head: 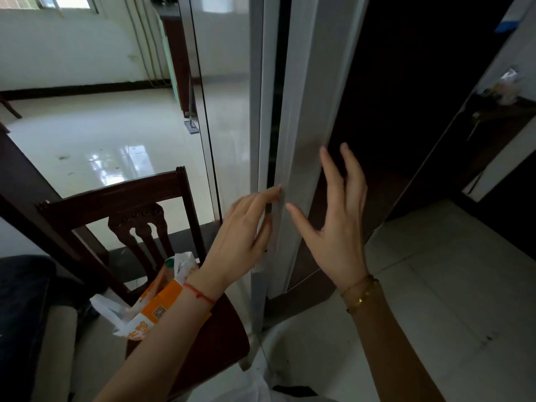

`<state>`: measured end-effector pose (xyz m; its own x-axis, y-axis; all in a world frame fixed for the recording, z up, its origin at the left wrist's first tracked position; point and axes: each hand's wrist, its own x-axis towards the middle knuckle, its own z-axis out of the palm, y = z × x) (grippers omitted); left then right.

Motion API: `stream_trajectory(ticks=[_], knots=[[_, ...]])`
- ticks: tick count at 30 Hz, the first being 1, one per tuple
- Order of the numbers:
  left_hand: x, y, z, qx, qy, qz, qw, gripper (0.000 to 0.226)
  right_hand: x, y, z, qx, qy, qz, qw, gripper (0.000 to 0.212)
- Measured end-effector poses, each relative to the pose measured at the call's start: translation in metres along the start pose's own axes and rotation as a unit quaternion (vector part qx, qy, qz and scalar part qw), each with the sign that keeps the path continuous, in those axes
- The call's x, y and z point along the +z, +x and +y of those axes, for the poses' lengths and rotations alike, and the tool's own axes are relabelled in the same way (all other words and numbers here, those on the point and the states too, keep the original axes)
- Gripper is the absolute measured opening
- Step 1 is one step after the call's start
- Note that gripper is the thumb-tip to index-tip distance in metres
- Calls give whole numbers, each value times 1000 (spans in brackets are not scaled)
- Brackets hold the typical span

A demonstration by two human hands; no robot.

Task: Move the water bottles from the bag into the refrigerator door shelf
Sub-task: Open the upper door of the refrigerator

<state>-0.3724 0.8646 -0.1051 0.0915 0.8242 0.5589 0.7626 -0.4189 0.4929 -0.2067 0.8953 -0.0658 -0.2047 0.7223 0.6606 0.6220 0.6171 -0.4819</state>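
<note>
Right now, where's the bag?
Head view, lower left: the orange-and-white plastic bag sits on the wooden chair seat, just under the left hand wrist, left of the refrigerator door.

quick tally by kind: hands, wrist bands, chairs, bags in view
hands: 2, left hand and right hand
wrist bands: 2, red string and gold bracelet
chairs: 1, wooden chair
bags: 1, orange and white bag
total: 6

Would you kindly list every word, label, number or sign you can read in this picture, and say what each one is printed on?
No text can be read with confidence.
Orange and white bag on the wooden chair: orange characters near its lower edge and a small square code-like patch, both too blurred to read.
Refrigerator door, left hand, right hand: no writing visible.
</note>
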Motion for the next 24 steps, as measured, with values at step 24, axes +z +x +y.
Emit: stream_trajectory(ticks=[24], knots=[[6,28,57,129,-93,34,987,53,-61,-61,11,-82,-257,123,955,67]])
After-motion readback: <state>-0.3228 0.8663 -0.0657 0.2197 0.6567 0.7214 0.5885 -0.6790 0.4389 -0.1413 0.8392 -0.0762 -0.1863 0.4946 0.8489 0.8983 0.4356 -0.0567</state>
